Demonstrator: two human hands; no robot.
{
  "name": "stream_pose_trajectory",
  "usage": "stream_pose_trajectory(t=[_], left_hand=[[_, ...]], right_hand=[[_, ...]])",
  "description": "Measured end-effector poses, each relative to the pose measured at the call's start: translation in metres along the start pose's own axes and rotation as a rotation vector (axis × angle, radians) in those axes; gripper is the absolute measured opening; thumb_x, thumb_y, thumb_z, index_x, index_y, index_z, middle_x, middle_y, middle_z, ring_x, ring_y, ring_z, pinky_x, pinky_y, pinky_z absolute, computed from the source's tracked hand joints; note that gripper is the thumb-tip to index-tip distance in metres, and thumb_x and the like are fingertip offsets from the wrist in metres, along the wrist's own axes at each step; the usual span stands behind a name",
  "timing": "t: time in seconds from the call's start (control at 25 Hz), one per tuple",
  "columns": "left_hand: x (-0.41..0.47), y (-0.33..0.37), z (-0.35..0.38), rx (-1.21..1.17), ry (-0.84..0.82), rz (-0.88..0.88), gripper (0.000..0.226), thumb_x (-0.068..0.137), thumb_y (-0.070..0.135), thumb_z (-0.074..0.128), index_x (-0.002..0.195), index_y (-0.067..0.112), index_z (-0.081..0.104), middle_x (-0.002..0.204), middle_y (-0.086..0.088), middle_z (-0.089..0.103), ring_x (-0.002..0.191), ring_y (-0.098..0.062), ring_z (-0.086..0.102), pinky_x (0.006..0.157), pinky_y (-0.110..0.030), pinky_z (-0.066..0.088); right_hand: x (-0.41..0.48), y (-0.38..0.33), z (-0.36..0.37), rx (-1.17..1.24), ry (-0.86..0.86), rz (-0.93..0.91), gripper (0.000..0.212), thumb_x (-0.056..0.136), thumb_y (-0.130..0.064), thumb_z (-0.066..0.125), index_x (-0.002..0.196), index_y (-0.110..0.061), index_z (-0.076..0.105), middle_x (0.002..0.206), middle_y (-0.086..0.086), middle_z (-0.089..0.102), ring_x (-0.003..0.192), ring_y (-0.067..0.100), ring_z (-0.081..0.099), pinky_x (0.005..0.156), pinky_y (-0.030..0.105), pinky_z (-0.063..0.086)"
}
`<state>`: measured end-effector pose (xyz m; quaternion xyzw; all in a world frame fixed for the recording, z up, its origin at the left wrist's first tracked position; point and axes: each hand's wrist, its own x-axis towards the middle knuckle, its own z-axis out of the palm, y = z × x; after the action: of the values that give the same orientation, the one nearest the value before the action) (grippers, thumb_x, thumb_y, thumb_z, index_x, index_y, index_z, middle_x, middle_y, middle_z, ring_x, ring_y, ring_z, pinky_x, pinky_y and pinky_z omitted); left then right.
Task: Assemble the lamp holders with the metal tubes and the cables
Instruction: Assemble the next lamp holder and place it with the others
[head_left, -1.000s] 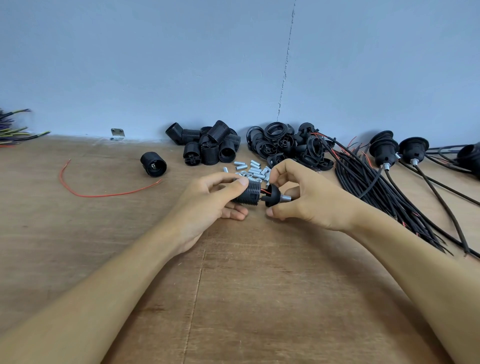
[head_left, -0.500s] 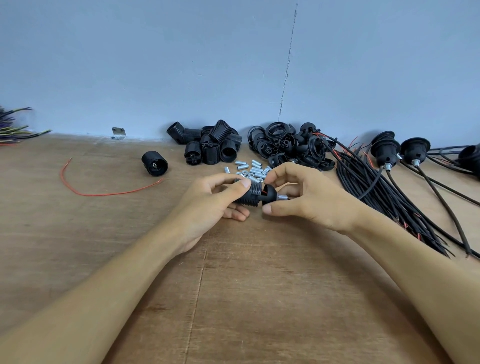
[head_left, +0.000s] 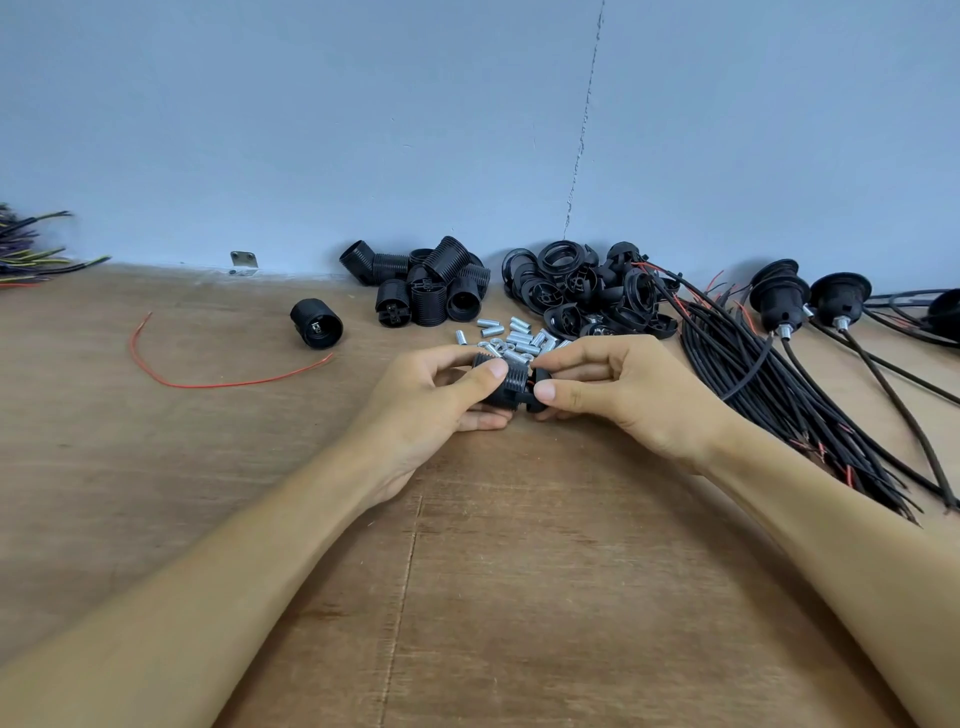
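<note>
My left hand (head_left: 441, 400) grips a black threaded lamp holder body (head_left: 511, 384) above the wooden table (head_left: 519, 571). My right hand (head_left: 613, 389) pinches the black cap (head_left: 537, 402) pressed against the body's right end; a bit of red wire shows in the joint. A black cable (head_left: 748, 374) curves away from behind my right hand toward the cable bundle. Loose silver metal tubes (head_left: 514, 335) lie just beyond my hands. Behind them are a pile of threaded holder bodies (head_left: 426, 286) and a pile of caps and rings (head_left: 582, 291).
A bundle of black cables (head_left: 779, 405) fans across the right side. Finished holders (head_left: 779, 301) with cables stand at the far right. A single holder (head_left: 317, 323) and a loose red wire (head_left: 218, 382) lie to the left. More wires (head_left: 26, 249) sit at the far left by the wall.
My right hand has brought the cap leftward against the holder body, closing the gap. The metal tube end that stuck out of the cap is now hidden by my fingers.
</note>
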<state>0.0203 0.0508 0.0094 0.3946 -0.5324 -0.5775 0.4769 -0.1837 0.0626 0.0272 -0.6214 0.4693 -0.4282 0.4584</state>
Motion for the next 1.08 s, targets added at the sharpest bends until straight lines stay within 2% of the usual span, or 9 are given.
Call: stream_pose_trajectory(t=[0.16, 0.32, 0.68, 0.84, 1.08], left_hand=[[-0.0008, -0.0011, 0.0014, -0.026, 0.015, 0.001, 0.01, 0.094, 0.009, 0.069, 0.101, 0.015, 0.074, 0.097, -0.014, 0.078, 0.081, -0.028, 0.077, 0.073, -0.029, 0.063], [-0.0011, -0.0015, 0.0026, 0.01, -0.009, 0.008, 0.015, 0.093, 0.011, 0.07, 0.108, 0.012, 0.073, 0.104, -0.015, 0.077, 0.084, -0.029, 0.077, 0.076, -0.03, 0.063], [-0.0009, 0.0, -0.0053, 0.063, -0.083, -0.02, 0.027, 0.095, 0.014, 0.067, 0.121, 0.005, 0.07, 0.103, -0.014, 0.077, 0.076, -0.021, 0.073, 0.076, -0.028, 0.062], [-0.0011, 0.0013, -0.0071, 0.015, -0.105, -0.021, 0.027, 0.096, 0.014, 0.064, 0.121, 0.003, 0.069, 0.106, -0.018, 0.075, 0.077, -0.021, 0.072, 0.075, -0.027, 0.061], [0.0018, -0.0022, -0.0018, -0.04, -0.035, -0.022, 0.028, 0.094, 0.013, 0.068, 0.121, 0.006, 0.067, 0.104, -0.016, 0.076, 0.084, -0.028, 0.076, 0.078, -0.031, 0.062]], right_hand=[[-0.0004, 0.002, 0.0025, 0.016, 0.026, -0.01, 0.034, 0.073, -0.011, 0.08, 0.105, -0.002, 0.071, 0.085, 0.011, 0.077, 0.072, 0.02, 0.075, 0.068, 0.019, 0.056], [-0.0009, 0.0028, 0.0026, -0.002, 0.047, -0.022, 0.042, 0.066, -0.02, 0.082, 0.102, -0.003, 0.072, 0.085, 0.012, 0.077, 0.073, 0.023, 0.075, 0.069, 0.021, 0.057], [-0.003, 0.0018, 0.0052, 0.007, 0.016, -0.058, 0.029, 0.068, -0.019, 0.079, 0.096, -0.015, 0.074, 0.086, 0.006, 0.078, 0.071, 0.014, 0.074, 0.069, 0.017, 0.055], [-0.0023, -0.0002, 0.0044, 0.013, -0.01, -0.096, 0.028, 0.073, -0.018, 0.078, 0.1, -0.014, 0.074, 0.093, 0.004, 0.079, 0.081, 0.013, 0.074, 0.077, 0.02, 0.057], [-0.0002, 0.0021, 0.0057, -0.033, 0.015, -0.086, 0.025, 0.083, -0.009, 0.076, 0.107, -0.013, 0.071, 0.097, 0.002, 0.078, 0.087, 0.01, 0.073, 0.081, 0.019, 0.056]])
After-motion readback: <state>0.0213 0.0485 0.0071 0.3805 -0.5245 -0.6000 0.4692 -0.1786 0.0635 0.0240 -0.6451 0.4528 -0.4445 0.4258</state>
